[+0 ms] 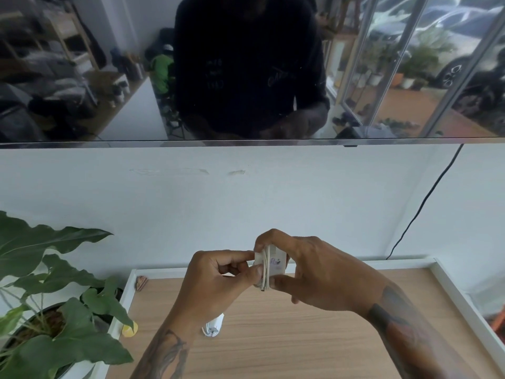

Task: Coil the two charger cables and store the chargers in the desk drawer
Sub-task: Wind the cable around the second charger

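Note:
Above the wooden desk top (300,337), both hands hold a white charger (276,265) with its pale cable (265,269) wound in several turns around the block. My right hand (308,272) grips the charger from the right, fingers over its top and thumb below. My left hand (218,277) pinches the cable at the charger's left side. A second white charger (213,328) with its cable lies on the desk below my left wrist, partly hidden by it. No drawer is in view.
A potted plant (54,310) with large green leaves stands left of the desk. A small brown object (142,283) and a yellow object (129,330) sit at the desk's left rim. A black cord (426,203) hangs down the white wall under a wall-mounted screen (246,67).

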